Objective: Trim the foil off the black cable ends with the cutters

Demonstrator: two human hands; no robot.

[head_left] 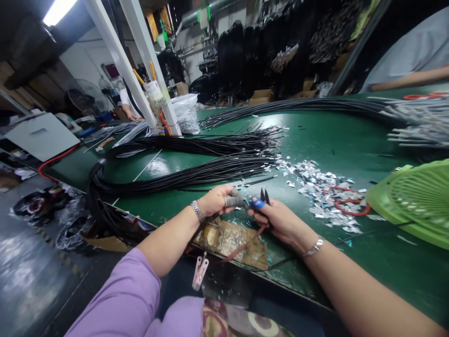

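My left hand (221, 202) is closed in a pinch, with grey wrapping on its fingers. What it pinches is too small and blurred to make out. Almost touching its fingertips, my right hand (275, 217) wears blue tape on the thumb and grips small black-bladed snips (265, 195), their two tips pointing up and slightly apart. A reddish strap (242, 248) hangs from the right hand towards the table edge. Beneath both hands lies a taped brown pad (235, 238). A thin black cable (284, 263) passes below the right wrist.
Bundles of black cables (189, 175) lie across the green table (326, 135). Silvery foil scraps (322, 187) and red-handled scissors (351, 208) lie beside a green basket (414, 201). A pink clothespin (200, 272) hangs at the front edge. White posts (136, 61) stand behind; co-workers sit opposite.
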